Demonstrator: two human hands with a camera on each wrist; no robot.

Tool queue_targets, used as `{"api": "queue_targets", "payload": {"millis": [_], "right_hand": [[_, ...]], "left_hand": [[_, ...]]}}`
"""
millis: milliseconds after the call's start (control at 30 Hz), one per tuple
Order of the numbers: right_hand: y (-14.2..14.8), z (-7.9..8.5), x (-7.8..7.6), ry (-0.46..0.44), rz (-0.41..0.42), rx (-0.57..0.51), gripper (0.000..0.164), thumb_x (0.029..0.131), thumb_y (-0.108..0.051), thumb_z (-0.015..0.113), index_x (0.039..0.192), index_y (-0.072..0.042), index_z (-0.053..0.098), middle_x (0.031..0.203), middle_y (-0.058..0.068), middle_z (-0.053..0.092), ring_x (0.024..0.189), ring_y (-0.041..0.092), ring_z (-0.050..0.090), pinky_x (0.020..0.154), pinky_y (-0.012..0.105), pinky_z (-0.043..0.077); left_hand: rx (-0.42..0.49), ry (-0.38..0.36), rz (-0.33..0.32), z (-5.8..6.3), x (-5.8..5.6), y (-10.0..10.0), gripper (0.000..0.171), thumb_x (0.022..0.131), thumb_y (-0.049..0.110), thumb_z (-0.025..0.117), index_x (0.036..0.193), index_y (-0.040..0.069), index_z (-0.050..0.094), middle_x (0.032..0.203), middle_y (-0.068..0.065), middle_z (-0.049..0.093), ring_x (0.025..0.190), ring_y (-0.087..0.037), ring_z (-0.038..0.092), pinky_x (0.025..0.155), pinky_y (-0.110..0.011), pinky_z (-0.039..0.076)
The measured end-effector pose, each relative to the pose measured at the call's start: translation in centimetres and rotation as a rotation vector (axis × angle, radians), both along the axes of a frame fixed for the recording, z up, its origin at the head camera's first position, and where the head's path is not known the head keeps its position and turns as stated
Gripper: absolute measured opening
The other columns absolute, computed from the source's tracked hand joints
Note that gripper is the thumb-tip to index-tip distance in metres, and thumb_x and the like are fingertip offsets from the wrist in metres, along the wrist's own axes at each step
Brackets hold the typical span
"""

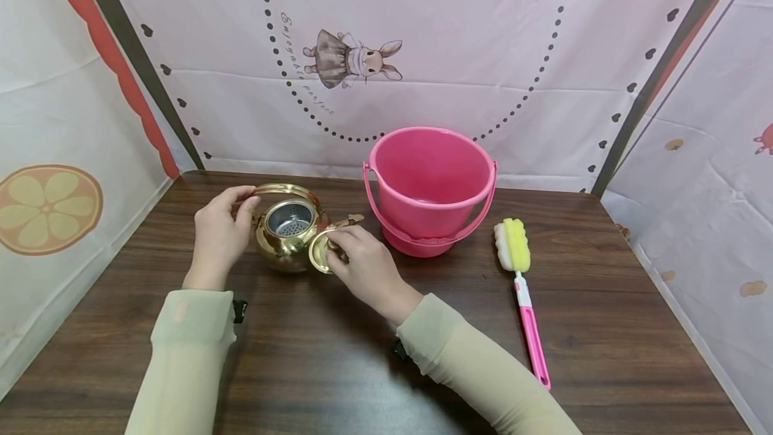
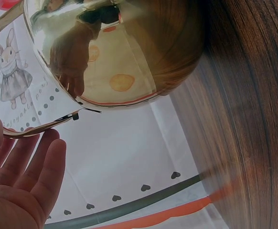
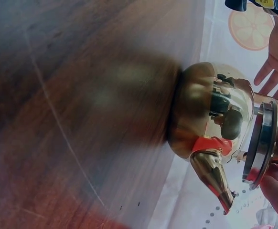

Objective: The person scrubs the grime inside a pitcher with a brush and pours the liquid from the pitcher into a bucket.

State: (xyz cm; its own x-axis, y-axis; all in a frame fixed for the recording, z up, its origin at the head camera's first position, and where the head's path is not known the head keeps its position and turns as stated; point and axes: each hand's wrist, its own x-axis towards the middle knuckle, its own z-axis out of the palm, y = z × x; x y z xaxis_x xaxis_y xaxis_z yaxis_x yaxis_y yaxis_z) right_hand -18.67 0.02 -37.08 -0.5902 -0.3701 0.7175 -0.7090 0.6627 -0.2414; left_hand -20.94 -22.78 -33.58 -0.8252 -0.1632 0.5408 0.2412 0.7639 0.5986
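Observation:
A shiny gold teapot (image 1: 279,252) stands on the table at the left, its top uncovered. Inside its mouth a perforated metal strainer (image 1: 291,219) shows. My left hand (image 1: 219,230) pinches the left part of the teapot's arched handle (image 1: 288,188) between thumb and fingers; the left wrist view shows the fingers (image 2: 38,162) against the handle. The gold lid (image 1: 319,254) is tilted beside the teapot's right side, its knob pinched in my right hand (image 1: 368,270). In the right wrist view the lid (image 3: 263,143) is held off the mouth, near the spout (image 3: 211,174).
Right of the teapot, at the table's back, stands a pink bucket (image 1: 431,220) with its handle down. Farther right lies a brush (image 1: 513,247) with a yellow and white sponge head and pink grip. A printed cloth (image 1: 471,32) hangs behind the wooden table (image 1: 290,368).

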Motion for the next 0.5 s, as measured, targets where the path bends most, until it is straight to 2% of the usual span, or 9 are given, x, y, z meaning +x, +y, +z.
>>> {"api": "queue_targets", "payload": {"millis": [500], "right_hand": [[0.82,-0.37,0.08,-0.008,-0.008,0.01,0.023,0.081,-0.016,0.071,0.104,-0.011,0.072,0.098,0.002,0.068,0.092,0.011,0.064,0.079,0.023,0.054]], "left_hand": [[0.006,0.005,0.005,-0.08,-0.06,-0.04,0.028,0.097,0.019,0.054,0.115,0.001,0.064,0.107,-0.021,0.068,0.093,-0.035,0.065,0.078,-0.048,0.049]]}}
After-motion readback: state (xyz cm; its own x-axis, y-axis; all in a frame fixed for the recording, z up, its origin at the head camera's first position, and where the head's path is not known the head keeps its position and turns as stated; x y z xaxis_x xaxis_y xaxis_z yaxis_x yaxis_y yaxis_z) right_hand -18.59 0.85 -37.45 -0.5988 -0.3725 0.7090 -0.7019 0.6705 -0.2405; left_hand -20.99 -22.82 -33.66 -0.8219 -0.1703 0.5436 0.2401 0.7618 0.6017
